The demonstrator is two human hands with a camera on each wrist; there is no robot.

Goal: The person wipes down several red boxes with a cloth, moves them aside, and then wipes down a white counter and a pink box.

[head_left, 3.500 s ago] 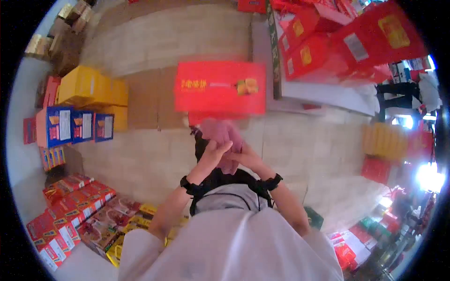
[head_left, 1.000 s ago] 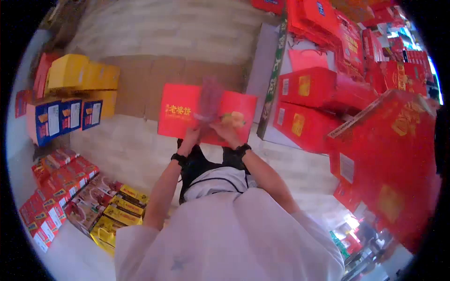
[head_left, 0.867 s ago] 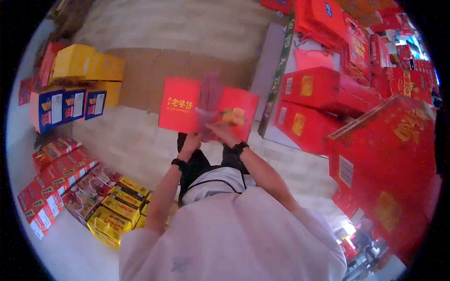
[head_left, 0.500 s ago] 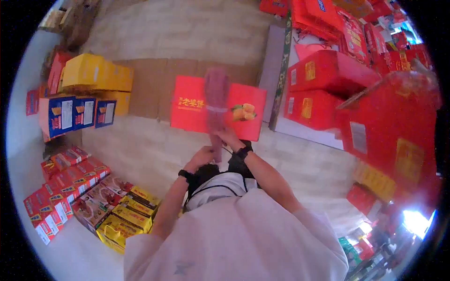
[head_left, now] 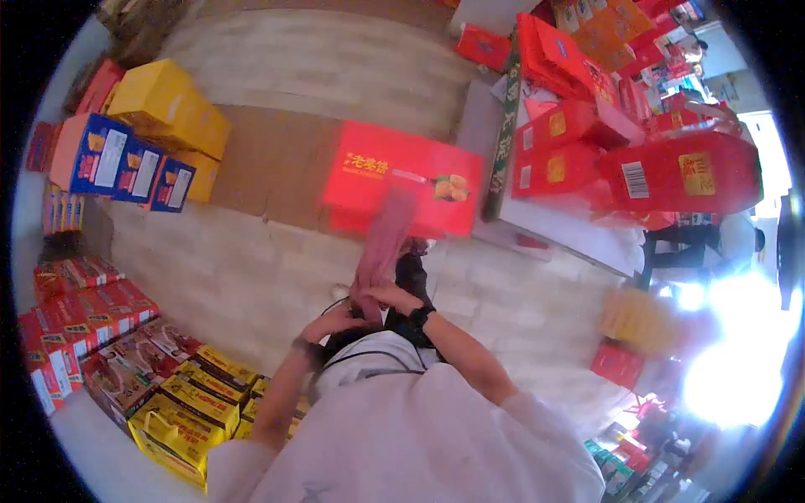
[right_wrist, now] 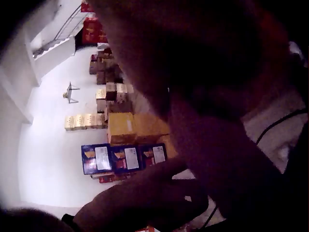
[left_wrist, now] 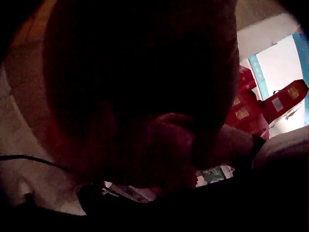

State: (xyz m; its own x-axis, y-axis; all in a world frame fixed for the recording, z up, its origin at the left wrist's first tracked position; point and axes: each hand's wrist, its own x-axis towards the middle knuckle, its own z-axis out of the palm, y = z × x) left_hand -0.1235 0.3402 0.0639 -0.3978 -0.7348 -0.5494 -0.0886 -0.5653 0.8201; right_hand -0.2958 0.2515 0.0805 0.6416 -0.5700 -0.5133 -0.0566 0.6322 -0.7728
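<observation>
A long mauve cloth hangs forward from both hands at waist height, its far end overlapping a red gift box in the head view. My right hand grips the cloth from the side, thumb and fingers around it. Closer to the body, my left hand pinches the cloth's lower end. The red box has yellow lettering and a picture of pastries. Both wrist views are dark; the cloth fills much of the right one, with the left hand curled beside it.
Yellow boxes and blue boxes stand at the left. Red cartons and yellow bags are stacked at the lower left. A low white platform bearing red bags stands at the right, a person beyond.
Both hands have drawn the cloth back toward the waist, so less of it overlaps the red box. Earlier it hung across the box's middle. The head view has turned slightly.
</observation>
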